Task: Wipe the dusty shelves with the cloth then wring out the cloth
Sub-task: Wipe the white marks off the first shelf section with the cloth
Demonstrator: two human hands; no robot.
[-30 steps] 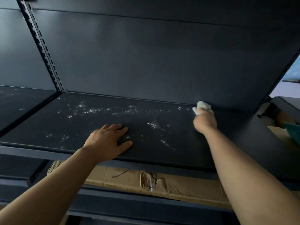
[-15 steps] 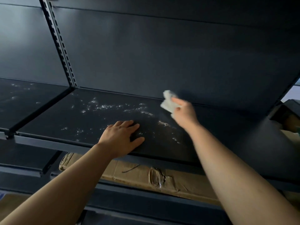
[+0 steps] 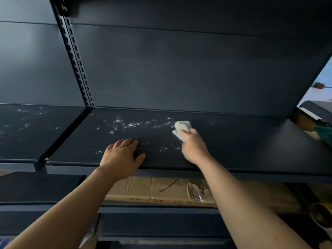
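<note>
While your left hand (image 3: 122,155) is lying flat, fingers spread, near the shelf's (image 3: 242,144) front edge, your right hand (image 3: 193,146) is gripping the bunched cloth (image 3: 181,129) mid-shelf, bare surface stretching right.

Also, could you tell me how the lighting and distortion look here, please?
Head view: dim, dark shelf; the white dust specks and the cloth in the right hand stand out brightly; the wide lens slants the slotted upright; edges look slightly soft.
</note>
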